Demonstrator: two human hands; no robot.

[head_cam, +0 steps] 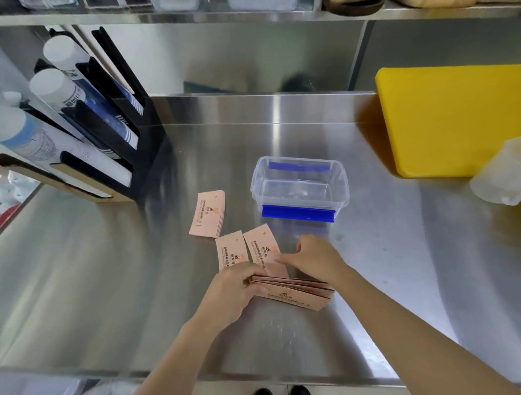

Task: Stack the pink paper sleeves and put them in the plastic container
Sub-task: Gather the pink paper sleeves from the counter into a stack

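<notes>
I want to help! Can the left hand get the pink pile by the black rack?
Probably yes. Nothing lies between the left hand and that pile, but it holds a stack now.

left hand (235, 287) grips sleeve stack (296, 291) | right hand (313, 258) on loose sleeve (263, 249)

Print on sleeves (233, 252): too small to read.
Near ends of two flat sleeves, in front of container (299, 184): hidden under left hand (235, 290) and right hand (315, 258).
Fanned stack (296, 291), in front of container: left end covered by left fingers (255, 277); count unclear.
Yellow board (451, 118), right of container: cut off by right edge.
Translucent object (500, 174), right of container: blurred, cropped, identity unclear.
Cup rack (84, 127), left of container: cropped at left edge.
Shelf items (262, 3), beyond container: cut by top edge.
</notes>
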